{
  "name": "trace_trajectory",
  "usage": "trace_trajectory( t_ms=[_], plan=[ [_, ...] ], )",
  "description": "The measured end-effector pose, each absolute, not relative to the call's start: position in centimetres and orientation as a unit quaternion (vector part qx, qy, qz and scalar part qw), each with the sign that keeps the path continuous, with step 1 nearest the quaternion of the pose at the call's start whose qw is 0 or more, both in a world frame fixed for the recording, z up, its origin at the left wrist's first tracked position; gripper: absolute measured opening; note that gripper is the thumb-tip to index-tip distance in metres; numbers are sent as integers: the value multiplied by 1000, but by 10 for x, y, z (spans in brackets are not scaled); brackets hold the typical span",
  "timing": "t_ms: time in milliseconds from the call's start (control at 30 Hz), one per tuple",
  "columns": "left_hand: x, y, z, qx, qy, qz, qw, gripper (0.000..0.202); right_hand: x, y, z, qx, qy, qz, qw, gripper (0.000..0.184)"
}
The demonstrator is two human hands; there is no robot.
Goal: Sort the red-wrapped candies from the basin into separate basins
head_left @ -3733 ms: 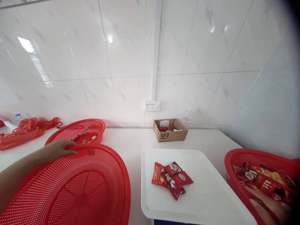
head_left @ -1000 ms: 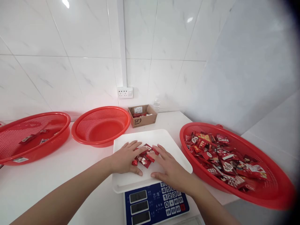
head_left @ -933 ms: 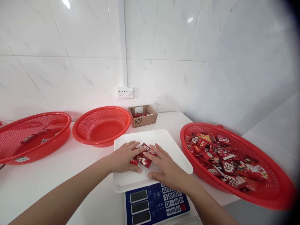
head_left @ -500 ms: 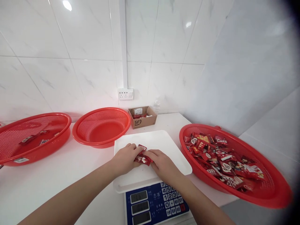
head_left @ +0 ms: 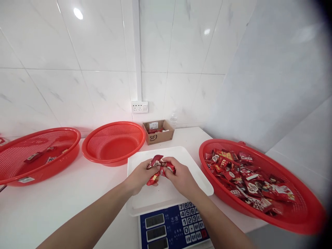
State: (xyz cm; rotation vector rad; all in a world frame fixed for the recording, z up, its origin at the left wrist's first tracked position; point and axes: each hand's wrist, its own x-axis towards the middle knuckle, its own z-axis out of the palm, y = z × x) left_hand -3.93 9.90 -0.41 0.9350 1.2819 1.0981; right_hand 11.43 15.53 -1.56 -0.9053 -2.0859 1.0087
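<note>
Several small red snack packets (head_left: 157, 161) are bunched between my two hands, above the white weighing tray (head_left: 181, 155). My left hand (head_left: 142, 175) is closed on packets at the left of the bunch, one of which hangs below its thumb with a gold patch. My right hand (head_left: 180, 175) grips packets from the other side, its fingers curled over them. Fingers partly hide the packets. Under the tray sits the blue scale (head_left: 172, 226) with number keys and dark displays.
At the right, a red basket (head_left: 303, 211) holds many snack packets. A round red basket (head_left: 114, 160) stands at centre left; another red basket (head_left: 64, 160) with several packets is farther left. A cardboard box (head_left: 162, 137) with packets stands near the tiled wall (head_left: 103, 90).
My hands have spread slightly and more packets now show between them, where before mainly one or two showed low over the tray. The view has tilted up a little.
</note>
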Motion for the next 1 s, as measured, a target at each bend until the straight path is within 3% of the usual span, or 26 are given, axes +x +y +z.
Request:
trace_trajectory(
  t_ms=[133,333,600,767,1000],
  plan=[
    [-35,98,-11,244,494,540,637,21,115,159,-15,-377,-786,352,341,28],
    [-29,95,-12,147,432,542,705,24,113,159,-17,-387,-756,382,364,26],
    [-23,95,-11,110,414,567,704,20,113,150,-17,-323,-743,444,382,36],
    [-19,95,-9,100,400,554,723,18,110,147,-13,-312,-738,376,465,31],
    [-13,90,-5,111,410,534,731,15,107,153,-15,-293,-830,232,415,35]
  ],
)
